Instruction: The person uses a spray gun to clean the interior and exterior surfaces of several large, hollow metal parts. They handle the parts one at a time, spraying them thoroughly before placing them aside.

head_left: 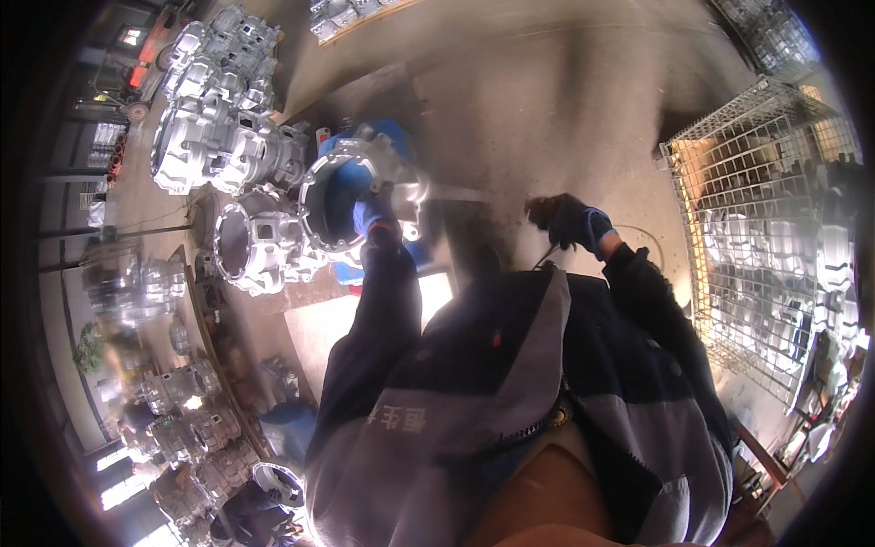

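A silvery cast-metal gearbox housing (412,187) with a wide, round flanged mouth lies on its side on a blue support (387,133). My left hand (369,215), in a blue glove, is at the near rim of that mouth, its fingers closed over the edge and partly lost against the blue behind. Off to the right, away from the housing, my right hand (574,224) wears a blue glove with dark, stained fingers. It is curled closed; a thin dark rod (546,256) shows below it, but what the fingers hold is not clear.
More housings (260,239) stand close on the left, with a stack (219,137) behind them. A wire mesh cage (747,237) containing metal castings stands at the right. A bright pale panel (314,330) lies by my left forearm. Concrete floor (510,100) stretches ahead.
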Available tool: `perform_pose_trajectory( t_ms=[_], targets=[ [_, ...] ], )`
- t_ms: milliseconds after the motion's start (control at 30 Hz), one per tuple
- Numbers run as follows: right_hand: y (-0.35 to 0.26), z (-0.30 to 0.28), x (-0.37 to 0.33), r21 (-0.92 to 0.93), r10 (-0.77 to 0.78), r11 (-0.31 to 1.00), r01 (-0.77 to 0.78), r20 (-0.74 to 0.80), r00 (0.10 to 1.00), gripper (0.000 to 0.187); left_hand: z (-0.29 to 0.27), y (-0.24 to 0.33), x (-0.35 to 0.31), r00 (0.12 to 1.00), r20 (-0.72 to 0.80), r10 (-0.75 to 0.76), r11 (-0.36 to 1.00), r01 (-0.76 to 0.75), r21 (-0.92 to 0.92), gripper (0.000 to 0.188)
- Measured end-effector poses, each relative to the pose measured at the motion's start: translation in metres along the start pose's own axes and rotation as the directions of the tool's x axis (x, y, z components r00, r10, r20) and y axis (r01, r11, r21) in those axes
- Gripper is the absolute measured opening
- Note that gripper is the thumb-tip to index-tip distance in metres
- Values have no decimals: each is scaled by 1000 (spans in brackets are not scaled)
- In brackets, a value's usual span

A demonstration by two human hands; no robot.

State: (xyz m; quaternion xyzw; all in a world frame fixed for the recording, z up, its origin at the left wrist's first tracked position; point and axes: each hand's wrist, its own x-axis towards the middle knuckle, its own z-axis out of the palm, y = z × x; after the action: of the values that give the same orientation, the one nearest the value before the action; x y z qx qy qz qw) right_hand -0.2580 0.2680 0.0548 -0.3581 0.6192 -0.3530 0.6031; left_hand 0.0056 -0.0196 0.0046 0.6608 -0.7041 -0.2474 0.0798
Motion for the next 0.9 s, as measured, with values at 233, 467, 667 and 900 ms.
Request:
perform_pose_trajectory(
  t_ms=[233, 467, 667, 900],
  targets=[
    [29, 23, 1, 4, 62, 998, -62, -23, 998, 21, -13, -48, 38, 881, 310, 358, 931, -313, -187, 49],
    [81, 26, 15, 127, 80, 989, -79, -1, 997, 21, -62, -78, -19, 846, 313, 433, 769, -527, 362, 35],
    [138, 20, 29, 105, -68, 992, 64, 39, 997, 19, -32, -44, -36, 944, 231, 237, 902, -302, 308, 40],
    [125, 38, 25, 373, 110, 924, -90, -33, 993, 23, -5, -24, -37, 983, 112, 147, 972, -164, 169, 42]
  ],
)
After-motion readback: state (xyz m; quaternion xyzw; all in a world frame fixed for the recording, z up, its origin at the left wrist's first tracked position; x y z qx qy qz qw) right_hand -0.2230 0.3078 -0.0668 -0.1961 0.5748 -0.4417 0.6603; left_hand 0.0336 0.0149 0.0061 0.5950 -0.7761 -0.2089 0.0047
